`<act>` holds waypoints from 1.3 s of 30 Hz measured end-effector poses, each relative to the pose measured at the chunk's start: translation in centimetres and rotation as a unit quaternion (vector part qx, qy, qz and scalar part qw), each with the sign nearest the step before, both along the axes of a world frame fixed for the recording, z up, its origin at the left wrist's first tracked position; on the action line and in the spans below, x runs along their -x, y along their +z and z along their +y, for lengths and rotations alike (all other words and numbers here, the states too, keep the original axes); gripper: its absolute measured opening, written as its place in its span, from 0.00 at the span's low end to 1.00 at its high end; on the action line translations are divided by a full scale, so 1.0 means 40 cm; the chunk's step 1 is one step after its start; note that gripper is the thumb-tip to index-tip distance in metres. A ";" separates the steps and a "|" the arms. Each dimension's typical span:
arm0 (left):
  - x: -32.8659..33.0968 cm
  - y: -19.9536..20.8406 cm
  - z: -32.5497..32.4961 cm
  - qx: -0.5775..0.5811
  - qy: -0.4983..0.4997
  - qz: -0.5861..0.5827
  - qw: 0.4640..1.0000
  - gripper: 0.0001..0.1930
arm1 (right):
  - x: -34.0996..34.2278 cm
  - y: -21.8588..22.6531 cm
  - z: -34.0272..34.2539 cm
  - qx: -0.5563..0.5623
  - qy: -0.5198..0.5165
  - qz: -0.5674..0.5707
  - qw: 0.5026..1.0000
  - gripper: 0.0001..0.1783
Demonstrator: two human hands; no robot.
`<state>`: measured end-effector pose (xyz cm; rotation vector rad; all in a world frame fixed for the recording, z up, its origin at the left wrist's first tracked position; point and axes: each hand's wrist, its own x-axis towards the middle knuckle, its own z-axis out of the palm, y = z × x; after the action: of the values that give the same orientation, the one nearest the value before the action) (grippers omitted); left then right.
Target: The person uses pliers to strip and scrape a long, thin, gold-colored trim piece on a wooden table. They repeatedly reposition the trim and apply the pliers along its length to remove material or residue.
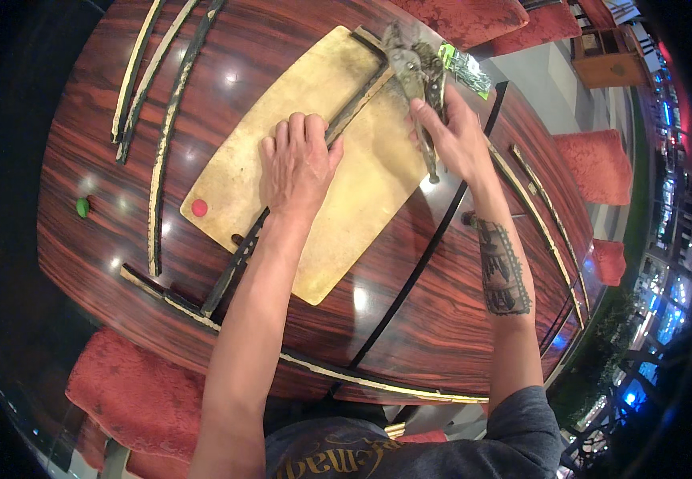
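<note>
My left hand (296, 164) lies flat, fingers spread, pressing a long dark strip (358, 102) down onto a pale worn cutting board (226, 184). The strip runs diagonally across the board and off its near edge. My right hand (451, 137) grips the handles of a grimy metal plier-like tool (415, 70), whose head sits at the strip's far end near the board's top corner.
The board lies on a glossy red-brown wooden table (98, 184). Several more long dark and cream strips (162, 136) lie to the left, along the near edge and on the right. A red disc (199, 207) and a green one (83, 207) sit at left. Red cushioned chairs (134, 391) surround the table.
</note>
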<state>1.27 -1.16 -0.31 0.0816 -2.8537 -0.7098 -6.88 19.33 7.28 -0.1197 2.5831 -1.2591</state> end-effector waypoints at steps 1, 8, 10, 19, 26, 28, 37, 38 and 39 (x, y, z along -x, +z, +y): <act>-0.004 0.003 -0.004 -0.004 0.001 -0.006 1.000 0.16 | -0.020 0.012 -0.016 0.041 0.002 -0.066 0.997 0.20; -0.003 0.015 0.007 -0.026 0.019 0.013 0.999 0.15 | -0.088 0.020 -0.055 -0.004 0.013 -0.027 1.000 0.18; -0.002 0.011 0.009 -0.008 0.014 0.002 1.000 0.16 | -0.092 0.014 -0.059 0.007 -0.010 -0.007 1.000 0.18; -0.001 -0.004 0.007 0.021 0.021 0.013 0.999 0.17 | -0.100 -0.001 -0.052 0.027 -0.008 0.036 0.999 0.20; 0.001 -0.003 0.011 0.021 0.018 0.018 0.999 0.17 | -0.099 -0.013 -0.045 -0.139 0.120 0.113 0.977 0.22; 0.002 -0.002 0.010 0.024 0.016 0.019 0.999 0.17 | -0.087 -0.001 -0.038 -0.088 0.071 0.079 0.991 0.24; 0.000 -0.003 0.011 0.023 0.011 0.007 1.000 0.17 | -0.078 0.004 -0.027 -0.128 0.104 0.083 0.983 0.26; 0.000 -0.003 0.009 0.025 0.012 0.006 1.000 0.17 | -0.083 0.001 -0.033 -0.133 0.118 0.074 0.981 0.25; 0.001 -0.003 0.007 0.027 0.012 0.007 1.000 0.17 | -0.081 0.012 -0.030 -0.122 0.103 0.099 0.982 0.24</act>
<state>1.22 -0.87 -0.41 0.1008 -2.8506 -0.6264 -3.63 18.12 7.77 -0.4726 2.7811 -0.8914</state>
